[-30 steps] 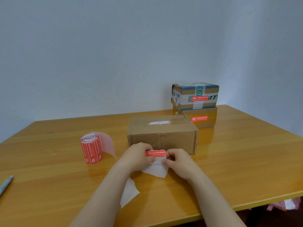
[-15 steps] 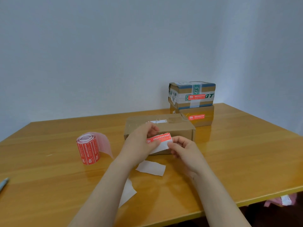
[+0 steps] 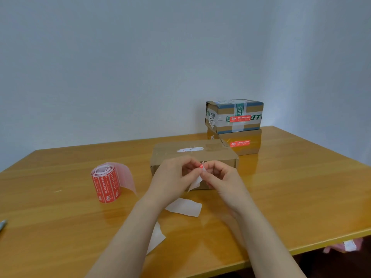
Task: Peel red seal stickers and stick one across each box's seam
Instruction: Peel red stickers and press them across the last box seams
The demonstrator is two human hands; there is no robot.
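Sticker [image 3: 201,166]: only a small red corner shows, pinched between both hands over the table, just in front of the near box. Its white backing [image 3: 195,182] hangs folded below the pinch. The left hand [image 3: 172,177] and right hand [image 3: 224,178] each close thumb and forefinger on it, with the other fingers curled. I cannot tell which hand has the red and which the white.

Taking the hands as the clock's centre, a torn white scrap [image 3: 157,236] lies at six o'clock, half hidden by the left forearm. A second scrap [image 3: 185,207] lies flat nearer the hands. At four o'clock, below the table edge, something pink [image 3: 339,245] is too cut off to name. At eight o'clock a pen [image 3: 2,224] is cropped by the frame.

The table [image 3: 60,227] is glossy yellow wood with a straight grain. At nine o'clock a roll [image 3: 106,184] of red stickers stands on end, its bare liner curling out.

The box [image 3: 192,155], plain taped brown cardboard, sits at twelve o'clock, its front partly hidden by the hands. At one o'clock stand two stacked boxes [image 3: 233,117], each with a red seal on its front. Behind them is a bare pale grey-blue wall [image 3: 140,67].
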